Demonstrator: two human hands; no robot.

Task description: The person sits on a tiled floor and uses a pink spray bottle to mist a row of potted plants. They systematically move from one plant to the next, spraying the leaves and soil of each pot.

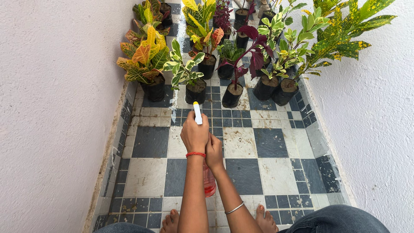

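The fingers of the left hand (194, 134) were wrapped tight around the head of a spray bottle (208, 179), whose white nozzle (197, 113) stuck out ahead towards the plants. The right hand (214, 152) pressed against it from the side, fingers curled shut on the bottle's neck. The pinkish bottle body hung below both wrists, over the floor. A red thread (196, 154) circled the left wrist and a thin silver bangle (234, 209) the right forearm. Below lay a checked tile floor (269, 142) of dark grey and off-white squares (stained and worn in places), with bare toes at the bottom edge. Rough whitewashed walls (51, 108) closed in on both sides. Ahead stood potted plants in black pots: a yellow-orange croton (146, 56), a dark red-leaved plant (252, 47) and a green-and-white one (183, 69).
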